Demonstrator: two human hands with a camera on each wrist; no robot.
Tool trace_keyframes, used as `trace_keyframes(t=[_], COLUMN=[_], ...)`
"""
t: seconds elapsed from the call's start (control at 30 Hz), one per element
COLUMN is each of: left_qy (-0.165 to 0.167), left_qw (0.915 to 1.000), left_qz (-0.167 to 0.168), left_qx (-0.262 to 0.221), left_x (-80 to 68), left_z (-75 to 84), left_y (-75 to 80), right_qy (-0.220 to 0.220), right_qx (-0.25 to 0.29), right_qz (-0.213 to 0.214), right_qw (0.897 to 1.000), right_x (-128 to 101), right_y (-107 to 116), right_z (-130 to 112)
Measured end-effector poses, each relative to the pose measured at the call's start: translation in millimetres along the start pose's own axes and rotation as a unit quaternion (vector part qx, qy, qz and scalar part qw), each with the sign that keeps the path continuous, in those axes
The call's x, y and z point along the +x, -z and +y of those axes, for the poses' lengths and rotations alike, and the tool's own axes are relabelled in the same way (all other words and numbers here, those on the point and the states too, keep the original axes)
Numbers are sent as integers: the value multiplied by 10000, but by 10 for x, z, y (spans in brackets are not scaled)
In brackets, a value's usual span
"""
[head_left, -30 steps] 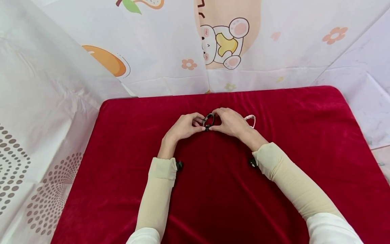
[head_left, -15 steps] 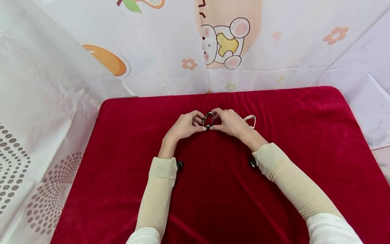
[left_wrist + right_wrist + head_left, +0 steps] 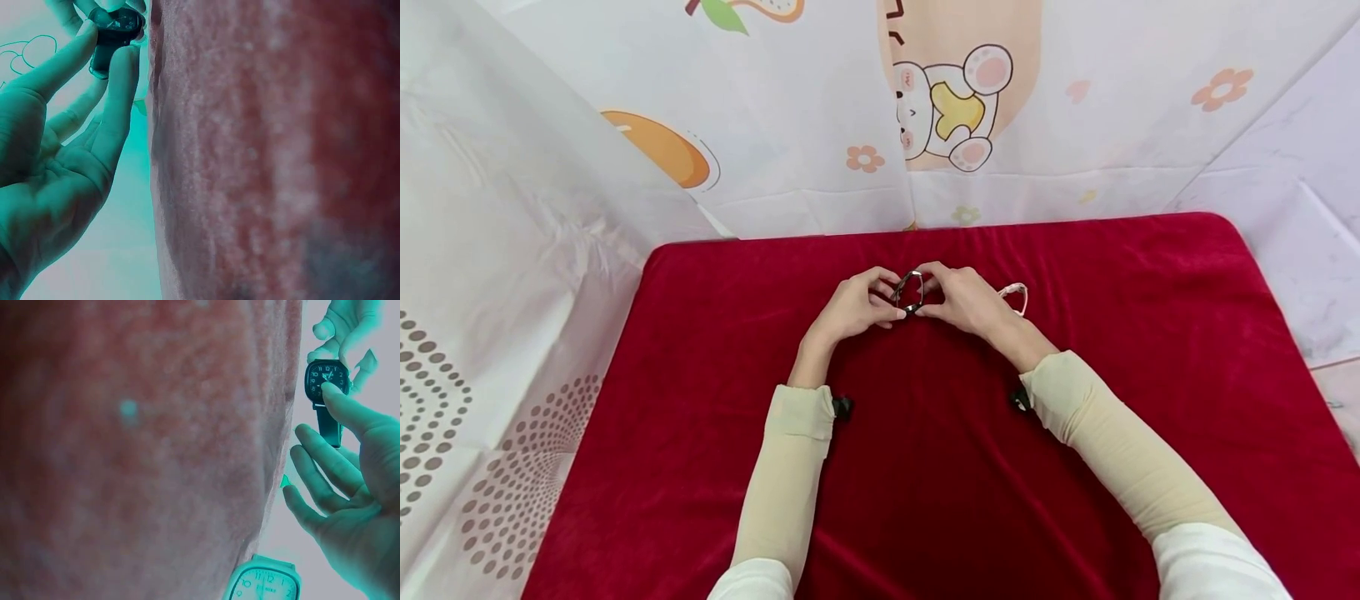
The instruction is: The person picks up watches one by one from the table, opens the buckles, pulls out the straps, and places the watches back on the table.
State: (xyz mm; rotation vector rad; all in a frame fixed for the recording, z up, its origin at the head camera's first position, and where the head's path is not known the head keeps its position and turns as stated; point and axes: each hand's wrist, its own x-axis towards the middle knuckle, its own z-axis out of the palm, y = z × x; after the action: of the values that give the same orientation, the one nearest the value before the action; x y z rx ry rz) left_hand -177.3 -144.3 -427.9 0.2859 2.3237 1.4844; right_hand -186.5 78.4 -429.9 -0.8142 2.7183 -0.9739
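Between both hands, at the middle of the far part of the table, is a black wristwatch [image 3: 912, 309], its strap standing up in a loop. In the head view my left hand [image 3: 856, 307] pinches it from the left, and thumb and fingertips meet its case in the left wrist view. My right hand [image 3: 966, 300] holds it from the right, thumb at the case and index finger by the strap's top. The right wrist view shows the square black dial [image 3: 328, 376] with pale numerals, the thumb lying over its lower part. Some fingertips are hidden behind the strap.
A white wristwatch [image 3: 1025, 293] stands just beyond the right hand, partly hidden by it; its pale dial [image 3: 265, 584] shows in the right wrist view. Red velvet [image 3: 917, 467] covers the table. A printed white curtain [image 3: 805, 183] hangs behind the far edge.
The black watch has turned slightly in the hands, and its strap loop has shifted a little left and away. My left fingers have spread more. The white watch has stayed put.
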Motion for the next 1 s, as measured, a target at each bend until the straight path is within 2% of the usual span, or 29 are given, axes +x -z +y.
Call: trace_keyframes(t=[0.37, 0.77, 1.0], left_qy=[117, 24, -83], left_qw=[9995, 9991, 9987], left_qz=[81, -77, -177], left_qx=[280, 416, 477], left_x=[1, -23, -28], left_z=[17, 5, -17], left_y=[12, 7, 3], right_qy=[-100, -385, -401], right_qx=[385, 607, 655], right_qz=[-54, 76, 220], right_qw=[9992, 9974, 9968], right_x=[-19, -23, -27], right_y=[-24, -20, -26], right_z=[3, -16, -11])
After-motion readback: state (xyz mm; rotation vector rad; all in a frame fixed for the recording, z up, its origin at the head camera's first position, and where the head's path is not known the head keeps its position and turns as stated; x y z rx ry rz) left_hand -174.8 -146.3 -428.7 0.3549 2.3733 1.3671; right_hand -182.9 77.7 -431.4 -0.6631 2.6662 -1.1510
